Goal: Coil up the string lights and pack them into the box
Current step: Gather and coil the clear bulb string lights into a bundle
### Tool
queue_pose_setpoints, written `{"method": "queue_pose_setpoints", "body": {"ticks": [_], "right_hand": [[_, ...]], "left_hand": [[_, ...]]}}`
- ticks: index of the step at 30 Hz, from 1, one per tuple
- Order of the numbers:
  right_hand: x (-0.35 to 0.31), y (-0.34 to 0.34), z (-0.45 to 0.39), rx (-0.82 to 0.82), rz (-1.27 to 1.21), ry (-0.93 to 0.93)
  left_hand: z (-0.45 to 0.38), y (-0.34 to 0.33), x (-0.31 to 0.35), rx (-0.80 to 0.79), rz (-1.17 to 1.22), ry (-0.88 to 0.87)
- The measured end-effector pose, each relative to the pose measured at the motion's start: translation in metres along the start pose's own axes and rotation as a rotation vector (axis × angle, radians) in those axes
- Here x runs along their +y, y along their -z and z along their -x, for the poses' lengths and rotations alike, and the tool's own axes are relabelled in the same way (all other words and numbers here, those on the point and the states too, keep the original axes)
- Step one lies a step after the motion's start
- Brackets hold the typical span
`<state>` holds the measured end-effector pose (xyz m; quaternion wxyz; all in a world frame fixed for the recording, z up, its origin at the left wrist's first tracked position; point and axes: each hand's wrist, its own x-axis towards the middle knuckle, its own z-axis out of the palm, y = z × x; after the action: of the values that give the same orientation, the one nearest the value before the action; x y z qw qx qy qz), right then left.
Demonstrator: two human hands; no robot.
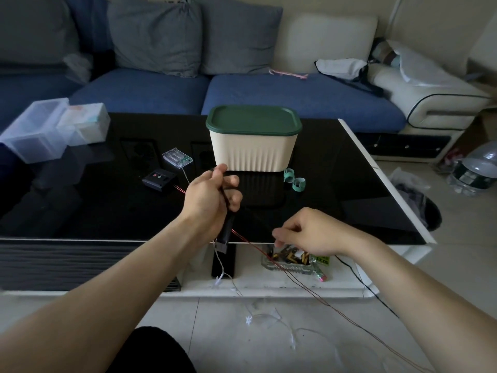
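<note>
Above the black table (80, 200), our left hand (212, 200) grips a dark coiled bundle of string lights (227, 227), wire trailing to floor. Right hand (309, 232), fingers curled at table's front edge; pinch on wire can't be confirmed. Box (254, 154) sits w/ green lid (252, 121) on, behind hands.

The box (254, 142) is sitting on the table (349, 184), mid frame. The battery case (177, 157) is lying left of it. The string lights (269, 319) are trailing on the floor (295, 345), lower right.
</note>
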<state>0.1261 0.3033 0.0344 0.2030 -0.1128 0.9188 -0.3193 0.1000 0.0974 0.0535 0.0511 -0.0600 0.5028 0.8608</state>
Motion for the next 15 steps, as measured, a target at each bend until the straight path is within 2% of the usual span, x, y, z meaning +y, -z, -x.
{"method": "queue_pose_setpoints", "body": {"ticks": [3,6,10,15], "right_hand": [[-0.019,-0.007,0.004,-0.041,0.068,0.069],[-0.032,-0.013,0.008,-0.047,0.028,0.154],[-0.036,-0.006,0.010,0.157,-0.109,0.276],[-0.022,0.002,0.009,0.350,-0.163,0.360]], "left_hand": [[0.007,-0.004,-0.001,-0.098,-0.018,0.052],[0.012,-0.007,-0.006,-0.178,-0.050,0.113],[0.019,-0.007,-0.013,-0.294,-0.173,0.222],[0.025,-0.006,-0.017,-0.594,-0.397,0.334]]}}
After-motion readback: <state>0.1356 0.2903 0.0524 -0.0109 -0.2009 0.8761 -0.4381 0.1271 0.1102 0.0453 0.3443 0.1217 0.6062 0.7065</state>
